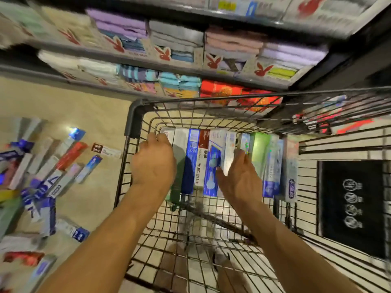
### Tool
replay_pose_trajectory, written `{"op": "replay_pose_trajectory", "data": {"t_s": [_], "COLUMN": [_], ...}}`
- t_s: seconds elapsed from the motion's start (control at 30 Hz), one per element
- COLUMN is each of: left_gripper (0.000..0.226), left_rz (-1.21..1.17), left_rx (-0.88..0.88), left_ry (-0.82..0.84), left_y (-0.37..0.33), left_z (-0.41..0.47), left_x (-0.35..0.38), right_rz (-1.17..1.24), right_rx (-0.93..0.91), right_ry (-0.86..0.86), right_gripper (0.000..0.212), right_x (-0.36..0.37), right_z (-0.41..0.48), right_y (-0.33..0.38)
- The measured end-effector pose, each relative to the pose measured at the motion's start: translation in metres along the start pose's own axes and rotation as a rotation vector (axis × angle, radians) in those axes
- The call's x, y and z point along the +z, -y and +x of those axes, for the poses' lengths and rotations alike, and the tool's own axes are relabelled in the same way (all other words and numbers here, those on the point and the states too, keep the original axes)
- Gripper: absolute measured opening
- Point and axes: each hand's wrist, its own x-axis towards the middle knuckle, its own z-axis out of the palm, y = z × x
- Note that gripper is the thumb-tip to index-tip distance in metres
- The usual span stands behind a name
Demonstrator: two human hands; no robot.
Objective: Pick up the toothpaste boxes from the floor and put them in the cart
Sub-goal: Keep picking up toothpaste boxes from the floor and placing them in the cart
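Roughly half done, by the look of it: a row of boxes (192, 157) stands side by side at the far end of the cart (135, 115), while many loose boxes (69, 155) lie scattered on the floor (95, 102) to the left, well apart from it. Both arms reach into the cart. The left grip (155, 161) sits at the row's left end, fingers curled over a pale box (167, 132); blur hides whether it truly holds it. The right grip (241, 178) is spread, fingers nearly straight against a blue-and-white box (222, 144) mid-row, holding nothing. Towel shelves (169, 66) rise beyond. Left to do: the whole floor pile
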Motion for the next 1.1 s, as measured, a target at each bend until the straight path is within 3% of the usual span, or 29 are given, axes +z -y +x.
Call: {"op": "replay_pose_trajectory", "data": {"t_s": [0.17, 0.4, 0.57, 0.8, 1.1], "left_gripper": [0.042, 0.041, 0.044, 0.041, 0.045], "left_rz": [0.057, -0.011, -0.025, -0.056, -0.106], "left_rx": [0.011, 0.028, -0.053, -0.306, -0.61], "left_ry": [-0.12, -0.322, -0.4, -0.437, -0.363], "left_y": [-0.004, 0.017, 0.069, 0.188, 0.377], "left_z": [-0.05, -0.152, -0.223, -0.299, -0.397], "left_x": [-0.114, -0.273, -0.341, -0.358, -0.294], "right_rz": [-0.099, -0.251, -0.333, -0.407, -0.426], "right_rx": [-0.163, -0.455, -0.621, -0.889, -1.075], "right_ry": [-0.023, -0.197, -0.237, -0.206, -0.055], "right_gripper": [0.055, 0.052, 0.047, 0.053, 0.049], "right_x": [-0.112, -0.283, -0.348, -0.336, -0.217], "right_z": [-0.028, -0.108, -0.172, -0.248, -0.346], "right_y": [0.029, 0.105, 0.174, 0.273, 0.386]}}
